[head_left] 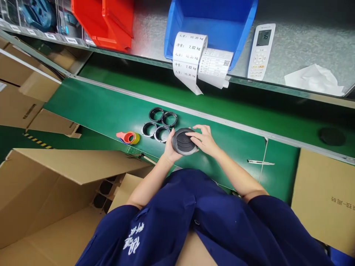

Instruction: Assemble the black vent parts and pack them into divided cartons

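A round black air vent (185, 142) with slats across its face is held over the green bench. My left hand (170, 148) grips it around its left edge, the thumb on the rim. My right hand (204, 140) reaches over from the right with its fingers stretched out and apart. A fingertip touches the vent's face near the small raised marking; the underside of this hand is hidden. Just left of the vent, several black rings (149, 129) lie close together on the bench. Further left is a roll of tape (135, 139) with a red piece in front of it.
A slim cutter knife (260, 162) lies to the right, near a cardboard sheet (324, 199). An open carton (52, 184) stands at lower left. The overhead shelf carries a red bin (102, 22), a blue bin (213, 22), a hanging label roll (188, 55) and a remote control (261, 51).
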Demonstrator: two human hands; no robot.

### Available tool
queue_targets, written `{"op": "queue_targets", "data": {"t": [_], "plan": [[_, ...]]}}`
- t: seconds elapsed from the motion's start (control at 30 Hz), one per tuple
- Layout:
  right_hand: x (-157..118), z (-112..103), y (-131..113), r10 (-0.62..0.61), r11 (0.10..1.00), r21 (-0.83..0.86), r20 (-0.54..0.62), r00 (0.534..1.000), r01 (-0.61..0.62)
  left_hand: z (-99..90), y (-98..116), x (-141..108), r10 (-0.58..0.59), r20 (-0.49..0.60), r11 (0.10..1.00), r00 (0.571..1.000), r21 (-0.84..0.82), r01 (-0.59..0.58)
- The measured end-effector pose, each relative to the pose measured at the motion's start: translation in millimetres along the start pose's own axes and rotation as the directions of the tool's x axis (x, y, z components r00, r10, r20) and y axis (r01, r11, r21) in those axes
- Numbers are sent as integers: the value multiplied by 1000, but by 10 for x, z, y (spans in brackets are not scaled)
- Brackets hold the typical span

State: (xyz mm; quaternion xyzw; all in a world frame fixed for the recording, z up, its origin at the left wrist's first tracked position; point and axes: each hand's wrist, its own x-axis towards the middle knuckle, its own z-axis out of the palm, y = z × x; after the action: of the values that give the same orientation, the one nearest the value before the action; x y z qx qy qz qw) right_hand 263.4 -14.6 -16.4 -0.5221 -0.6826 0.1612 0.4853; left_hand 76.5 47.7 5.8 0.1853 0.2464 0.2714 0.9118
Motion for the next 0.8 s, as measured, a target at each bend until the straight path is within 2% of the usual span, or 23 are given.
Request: {"op": "queue_targets", "data": {"t": [0.07,0.17,0.3,0.4,0.53,0.6,0.67,0.73,0.8], "plan": [[46,79,50,-3,999,-54,70,998,7,-51,-9,-71,-47,12,999,999,-7,47],[66,179,61,41,999,-29,141,989,-38,-98,-5,-142,-57,13,998,998,-17,58],[80,201,-11,109,985,121,138,984,-126,-71,9,-197,-60,39,996,997,-69,63],[88,168,-43,177,953,225,120,977,-201,-30,-1,-220,-65,13,995,998,-69,66],[53,105,-30,214,951,206,107,971,-232,-23,-19,-199,-51,-57,998,997,-36,49],[-2,82,-17,173,975,124,114,978,-186,-51,-25,-155,-41,-100,999,994,-25,39],[-81,77,1,43,999,2,197,979,-45,-96,-49,-88,-22,-130,1000,991,-20,19],[-170,99,37,-88,988,-89,332,939,124,-155,-117,1,-18,-147,1000,989,-14,16],[-246,150,103,-103,977,-130,415,904,171,-233,-233,112,-57,-149,998,987,-4,57]]}}
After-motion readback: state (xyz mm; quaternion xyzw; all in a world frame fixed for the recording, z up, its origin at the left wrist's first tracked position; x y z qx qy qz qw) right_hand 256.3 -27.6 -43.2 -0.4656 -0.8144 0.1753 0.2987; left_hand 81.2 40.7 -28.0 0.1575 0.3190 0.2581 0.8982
